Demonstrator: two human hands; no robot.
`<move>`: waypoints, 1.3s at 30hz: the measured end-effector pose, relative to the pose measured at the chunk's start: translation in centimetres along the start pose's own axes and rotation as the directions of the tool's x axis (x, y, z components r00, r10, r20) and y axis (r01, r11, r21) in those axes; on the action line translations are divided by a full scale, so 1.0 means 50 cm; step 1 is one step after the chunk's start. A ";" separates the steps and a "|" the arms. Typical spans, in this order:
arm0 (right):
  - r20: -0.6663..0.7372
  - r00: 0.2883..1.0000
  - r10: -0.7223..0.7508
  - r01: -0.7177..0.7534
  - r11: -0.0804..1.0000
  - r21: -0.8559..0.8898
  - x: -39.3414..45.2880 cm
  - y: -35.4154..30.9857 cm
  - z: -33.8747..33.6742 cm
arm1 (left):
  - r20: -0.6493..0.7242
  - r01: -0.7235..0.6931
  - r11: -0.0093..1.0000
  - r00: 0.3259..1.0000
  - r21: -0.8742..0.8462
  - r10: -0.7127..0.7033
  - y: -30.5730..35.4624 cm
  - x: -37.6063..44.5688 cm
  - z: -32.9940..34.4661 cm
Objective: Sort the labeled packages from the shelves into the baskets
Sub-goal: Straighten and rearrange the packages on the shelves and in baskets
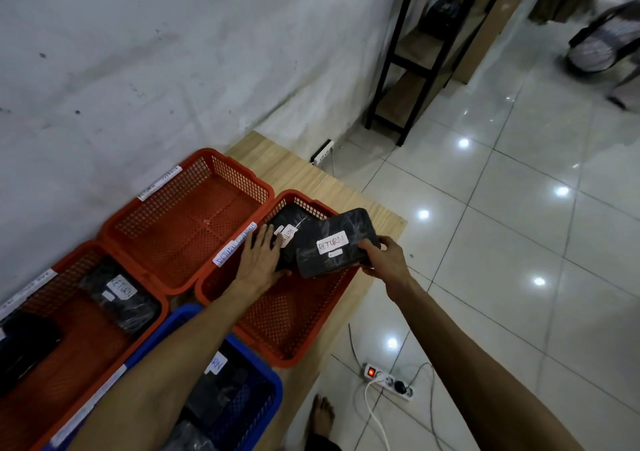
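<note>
While gripped at its right end, held package: black wrapped package (337,242) with a white "RETURN" label, tilted over the right rim of the near red basket (277,319).
Right hand: right hand (382,260) clamped on that package's end, thumb on top, fingers curled beneath.
Left hand: left hand (261,260) flat with fingers straight, resting on a second black package (294,239) that lies inside the same basket at its far end; a white label shows on it, only partly readable.
Near red basket: sits on a low wooden board (304,170); a white strip label on its left rim.
Far red basket: far red basket (194,222) beside the wall, a strip label on its rim.
Left red basket: left red basket (69,329) holds black packages, one labelled "RETURN".
Blue basket: blue basket (270,381) nearest the camera, dark packages inside, partly hidden by the left forearm.
Floor: power strip (388,379) with a lit red switch and cables on white tiles; a bare foot (322,416) beside the board.
Background: black-framed shelf unit (415,62) against the wall.
</note>
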State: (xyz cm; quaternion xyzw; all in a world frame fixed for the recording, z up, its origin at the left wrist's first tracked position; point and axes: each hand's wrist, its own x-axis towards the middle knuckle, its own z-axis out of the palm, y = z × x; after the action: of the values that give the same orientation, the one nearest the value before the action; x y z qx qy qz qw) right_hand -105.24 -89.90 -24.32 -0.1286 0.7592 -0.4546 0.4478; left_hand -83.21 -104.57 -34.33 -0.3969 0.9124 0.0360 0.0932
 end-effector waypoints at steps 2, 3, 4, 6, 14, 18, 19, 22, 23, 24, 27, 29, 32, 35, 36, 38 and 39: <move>0.046 0.998 -0.033 0.037 0.995 -0.094 0.010 -0.006 0.008 | 0.003 -0.040 0.998 0.999 -0.052 0.040 -0.015 -0.005 0.001; 0.071 0.996 -0.045 0.056 0.987 -0.151 0.015 -0.012 0.013 | -0.008 -0.074 0.991 0.997 -0.109 0.074 -0.023 -0.011 -0.001; 0.102 0.993 -0.055 0.076 0.972 -0.220 0.023 -0.018 0.020 | -0.047 -0.109 0.976 0.994 -0.188 0.102 -0.032 -0.021 -0.004; 0.170 0.982 -0.083 0.141 0.920 -0.365 0.036 -0.029 0.036 | -0.176 -0.123 0.908 0.983 -0.400 0.056 -0.039 -0.043 -0.012; 0.297 0.955 -0.025 0.232 0.687 -0.689 0.100 -0.018 0.079 | 0.310 0.344 0.456 0.939 -0.821 -0.151 0.044 -0.109 -0.012; 0.245 0.964 -0.103 0.259 0.575 -0.776 0.108 -0.003 0.088 | 0.287 0.353 0.546 0.936 -0.760 -0.205 0.081 -0.112 -0.005; 0.230 0.965 -0.125 0.259 0.571 -0.779 0.108 0.001 0.090 | 0.294 0.352 0.573 0.936 -0.740 -0.194 0.088 -0.114 -0.003; 0.212 0.965 -0.156 0.263 0.546 -0.795 0.106 0.009 0.090 | 0.327 0.368 0.610 0.927 -0.702 -0.184 0.107 -0.120 0.010; 0.206 0.966 -0.156 0.258 0.517 -0.816 0.101 0.008 0.089 | 0.319 0.371 0.607 0.927 -0.702 -0.197 0.113 -0.123 0.013; 0.200 0.967 -0.158 0.253 0.484 -0.838 0.100 0.011 0.086 | 0.315 0.378 0.596 0.925 -0.708 -0.212 0.121 -0.125 0.016; 0.206 0.950 -0.234 0.281 0.351 -0.893 0.100 0.018 0.078 | 0.260 0.364 0.551 0.930 -0.751 -0.260 0.139 -0.129 0.025; 0.244 0.937 -0.251 0.306 0.247 -0.920 0.099 0.019 0.073 | 0.210 0.337 0.553 0.937 -0.762 -0.281 0.146 -0.130 0.029; 0.371 0.905 -0.207 0.394 0.084 -0.915 0.095 0.031 0.076 | 0.129 0.278 0.666 0.956 -0.692 -0.265 0.158 -0.132 0.039; 0.435 0.889 -0.144 0.431 -0.060 -0.901 0.096 0.050 0.088 | 0.034 0.244 0.799 0.962 -0.550 -0.271 0.163 -0.131 0.039; 0.441 0.889 -0.125 0.432 -0.091 -0.897 0.099 0.057 0.092 | -0.001 0.230 0.846 0.965 -0.480 -0.263 0.160 -0.130 0.042; 0.444 0.891 -0.098 0.433 -0.115 -0.894 0.103 0.064 0.097 | -0.042 0.188 0.903 0.974 -0.387 -0.221 0.150 -0.125 0.048; 0.441 0.893 -0.089 0.430 -0.115 -0.895 0.104 0.067 0.099 | -0.035 0.174 0.911 0.979 -0.374 -0.201 0.146 -0.123 0.051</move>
State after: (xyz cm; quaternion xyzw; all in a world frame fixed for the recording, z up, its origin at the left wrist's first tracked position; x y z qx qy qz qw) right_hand -103.55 -94.02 -30.88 -0.6110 0.7455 0.1751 0.2004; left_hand -84.09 -94.83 -35.68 -0.4941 0.8498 0.1830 -0.0132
